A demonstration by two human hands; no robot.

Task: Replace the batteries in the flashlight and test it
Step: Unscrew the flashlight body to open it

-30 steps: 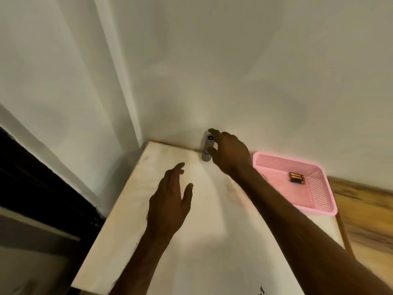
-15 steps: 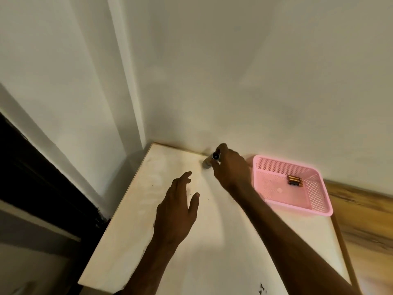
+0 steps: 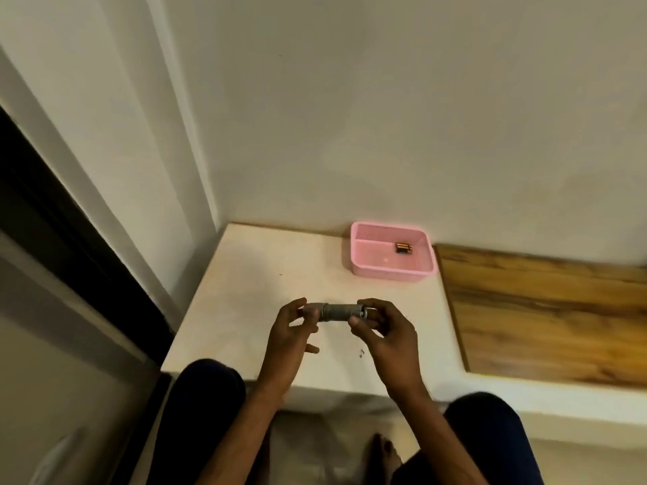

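Gripping the torch (image 3: 336,311) at each end, left hand (image 3: 290,332) and right hand (image 3: 385,334) fingers clamped — unopened; batteries (image 3: 403,247) wait in the tray (image 3: 388,271) beyond.

You face a plain off-white wall (image 3: 385,117) meeting a pale tabletop (image 3: 252,285) in a corner, a wood-grain surface (image 3: 542,309) adjoining right, a dark frame (image 3: 52,204) left.

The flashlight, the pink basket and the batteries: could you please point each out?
flashlight (image 3: 338,311): head view, middle of grey barrel.
pink basket (image 3: 385,270): head view, near wall.
batteries (image 3: 403,247): head view, middle of the bundle.
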